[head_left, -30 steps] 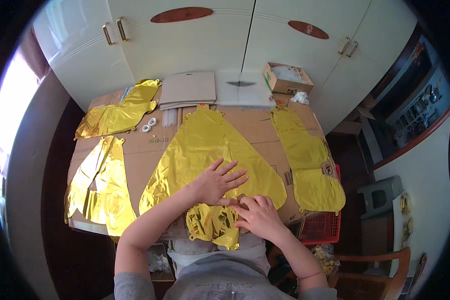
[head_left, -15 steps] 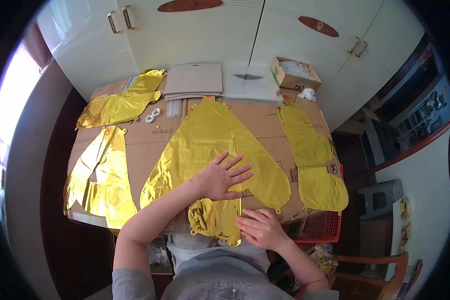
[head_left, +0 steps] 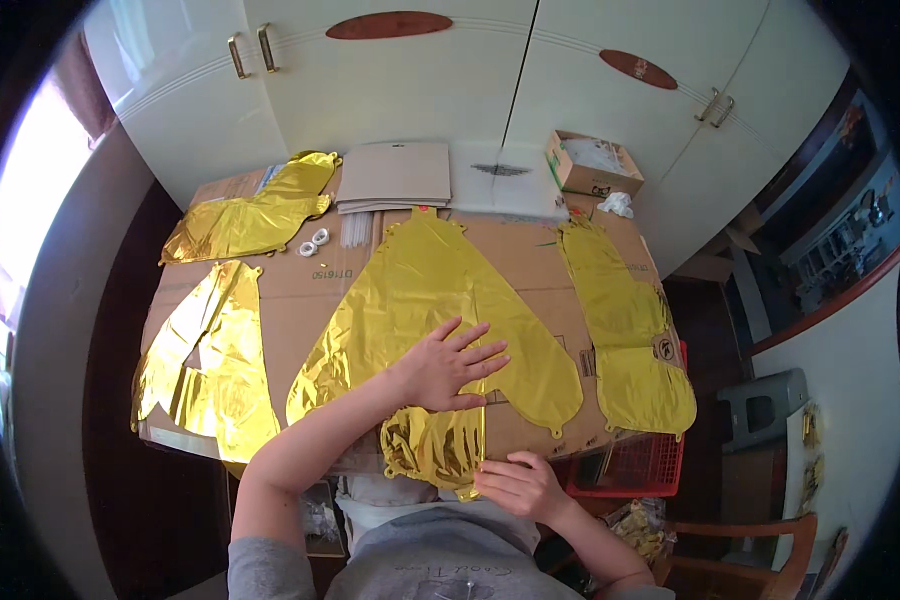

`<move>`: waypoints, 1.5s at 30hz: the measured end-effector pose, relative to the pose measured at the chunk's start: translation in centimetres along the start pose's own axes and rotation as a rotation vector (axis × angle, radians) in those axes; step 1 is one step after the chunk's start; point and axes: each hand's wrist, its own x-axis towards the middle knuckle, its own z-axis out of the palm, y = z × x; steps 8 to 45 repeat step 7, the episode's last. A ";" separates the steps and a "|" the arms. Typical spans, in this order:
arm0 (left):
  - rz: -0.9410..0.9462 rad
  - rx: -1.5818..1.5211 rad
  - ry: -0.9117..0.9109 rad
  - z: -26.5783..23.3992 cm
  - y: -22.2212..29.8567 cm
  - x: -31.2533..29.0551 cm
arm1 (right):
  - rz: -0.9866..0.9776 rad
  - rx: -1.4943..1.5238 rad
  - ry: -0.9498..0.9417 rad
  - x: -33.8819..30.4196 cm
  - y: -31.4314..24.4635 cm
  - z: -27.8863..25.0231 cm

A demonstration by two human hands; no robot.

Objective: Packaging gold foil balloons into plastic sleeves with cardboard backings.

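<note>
A large flat gold foil balloon [head_left: 440, 270] lies in the middle of the cardboard, narrow at the far end and wider toward me. My left hand [head_left: 445, 368] rests on its near part, palm down with the fingers spread. The balloon's near strip hangs past the cardboard's front edge toward my lap, wrinkled, with a straight fold along its right side. At the lower end of that fold, my right hand [head_left: 525, 487] has its fingers closed on the foil edge; the thumb's grip is partly hidden.
Other gold foil balloons lie at the left [head_left: 225, 370], far left [head_left: 255, 215] and right [head_left: 630, 350]. Two white ribbon rolls [head_left: 314, 242], grey-beige boards [head_left: 395, 172] and an open box [head_left: 595, 162] sit behind. A red crate [head_left: 630, 475] stands below the right edge.
My right hand has slid down along the fold, a little nearer to me. The left hand stays spread on the foil. The whole view has shifted slightly.
</note>
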 end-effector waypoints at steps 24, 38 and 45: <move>-0.024 -0.012 -0.037 0.2 0.2 0.1 | 0.070 0.151 -0.047 0.1 1.6 -1.9; -0.024 -0.012 -0.037 0.2 0.2 0.1 | 0.070 0.151 -0.047 0.1 1.6 -1.9; -0.024 -0.012 -0.037 0.2 0.2 0.1 | 0.070 0.151 -0.047 0.1 1.6 -1.9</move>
